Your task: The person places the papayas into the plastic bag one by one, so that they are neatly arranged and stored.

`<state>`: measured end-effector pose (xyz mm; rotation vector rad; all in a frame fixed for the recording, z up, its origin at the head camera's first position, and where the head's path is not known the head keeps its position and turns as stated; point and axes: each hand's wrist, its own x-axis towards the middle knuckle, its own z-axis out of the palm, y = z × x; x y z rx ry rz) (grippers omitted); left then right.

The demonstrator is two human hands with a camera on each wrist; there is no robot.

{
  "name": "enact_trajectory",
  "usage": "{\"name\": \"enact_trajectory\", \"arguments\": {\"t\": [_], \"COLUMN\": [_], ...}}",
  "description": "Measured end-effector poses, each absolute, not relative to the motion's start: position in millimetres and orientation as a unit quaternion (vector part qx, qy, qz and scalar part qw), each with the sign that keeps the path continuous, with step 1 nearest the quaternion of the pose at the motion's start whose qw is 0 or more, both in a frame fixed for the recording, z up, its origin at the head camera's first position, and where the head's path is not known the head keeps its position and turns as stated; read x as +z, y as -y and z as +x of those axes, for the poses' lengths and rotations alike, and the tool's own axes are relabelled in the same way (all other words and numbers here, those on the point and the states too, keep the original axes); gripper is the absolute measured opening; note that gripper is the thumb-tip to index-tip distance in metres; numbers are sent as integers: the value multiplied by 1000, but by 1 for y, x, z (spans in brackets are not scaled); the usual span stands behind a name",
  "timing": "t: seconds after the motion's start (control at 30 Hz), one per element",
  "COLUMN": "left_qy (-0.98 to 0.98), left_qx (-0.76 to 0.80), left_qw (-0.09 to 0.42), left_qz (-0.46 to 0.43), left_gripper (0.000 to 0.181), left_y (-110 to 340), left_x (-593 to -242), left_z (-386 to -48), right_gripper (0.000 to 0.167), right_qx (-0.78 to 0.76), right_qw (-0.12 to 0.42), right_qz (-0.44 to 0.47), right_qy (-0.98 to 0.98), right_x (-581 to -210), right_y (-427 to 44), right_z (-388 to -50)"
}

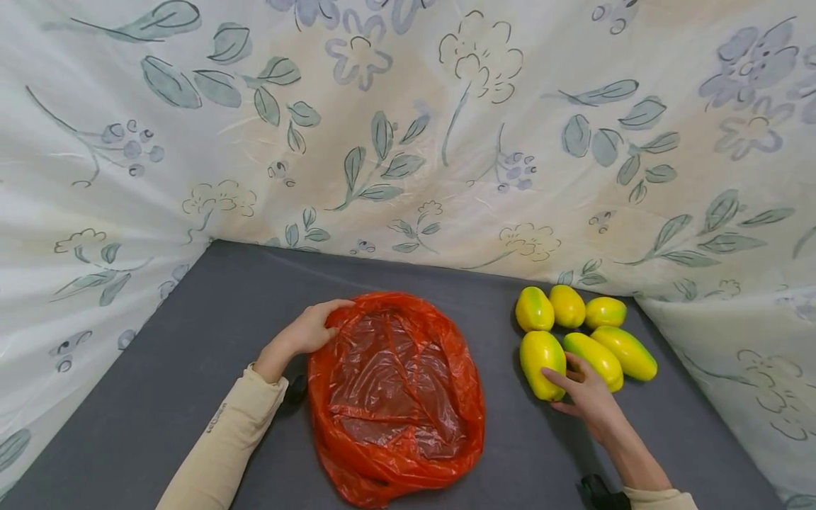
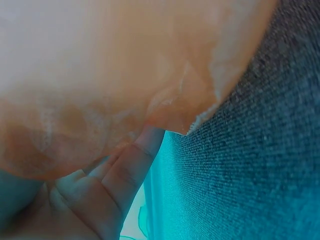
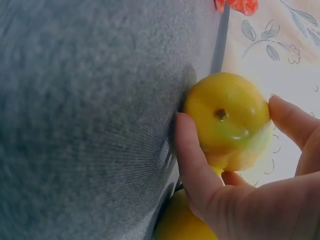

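A red plastic bag (image 1: 395, 397) lies spread in a rounded shape on the dark surface, its rim bunched up. At its upper left rim, my left hand (image 1: 310, 329) holds the plastic; in the left wrist view the fingertips of this hand (image 2: 100, 195) are partly hidden by the bag (image 2: 100, 75). My right hand (image 1: 589, 397) grips a yellow-green mango (image 1: 540, 361), the front left one of a group. In the right wrist view, this mango (image 3: 230, 117) sits between the thumb and fingers of the hand (image 3: 250, 200).
Behind and to the right of the gripped mango lie several others, among them one at the back left (image 1: 534, 309) and a long one at the right (image 1: 625, 353). Floral cloth (image 1: 382, 142) hangs behind and along both sides of the dark surface (image 1: 255, 283).
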<state>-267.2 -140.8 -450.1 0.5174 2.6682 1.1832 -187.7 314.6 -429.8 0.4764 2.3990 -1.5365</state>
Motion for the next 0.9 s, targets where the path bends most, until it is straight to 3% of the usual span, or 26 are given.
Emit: {"name": "enact_trajectory", "arguments": {"t": [0.2, 0.9], "left_qy": [-895, -898], "left_qx": [401, 395], "left_qw": [92, 94], "left_qz": [172, 167], "left_gripper": [52, 54], "left_y": [140, 120], "left_x": [-447, -447], "left_z": [-265, -259], "right_gripper": [106, 85], "right_qx": [-561, -644], "right_qw": [114, 134], "right_qz": [153, 73], "right_qy": [-805, -750], "right_x": [-425, -406], "right_y": [-307, -229], "right_z": [-189, -208]}}
